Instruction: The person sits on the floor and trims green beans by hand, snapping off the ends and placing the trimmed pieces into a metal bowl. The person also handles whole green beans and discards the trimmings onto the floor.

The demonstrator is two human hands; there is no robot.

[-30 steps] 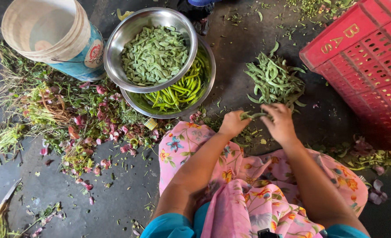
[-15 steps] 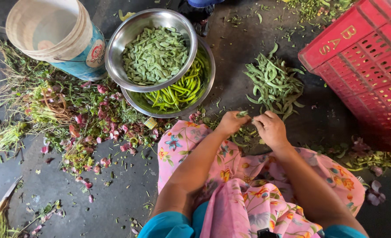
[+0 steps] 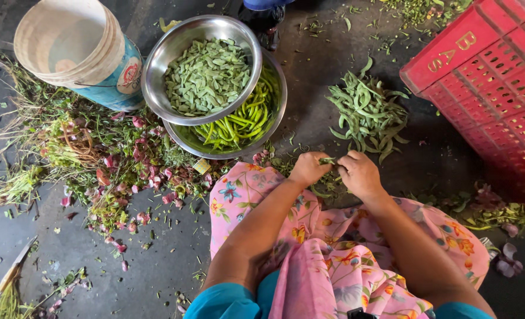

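My left hand [image 3: 308,169] and my right hand [image 3: 360,173] meet over my knees, both pinching one green bean pod [image 3: 327,160] between the fingertips. Just beyond my hands a loose pile of flat green pods [image 3: 366,113] lies on the dark floor. To the left a steel bowl [image 3: 202,72] filled with cut pod pieces rests tilted inside a larger steel bowl [image 3: 274,112] that holds long green chillies [image 3: 239,123]. My lap is covered by pink flowered cloth [image 3: 327,260].
A white and blue plastic bucket [image 3: 79,50] stands at the upper left. A red plastic crate [image 3: 493,82] fills the upper right. Stems, pink onion skins and green trimmings [image 3: 103,165] litter the floor at left. A knife [image 3: 14,266] lies at the lower left.
Both hands drew back from the pod pile toward my knees and came together on a single pod. The view shifted slightly.
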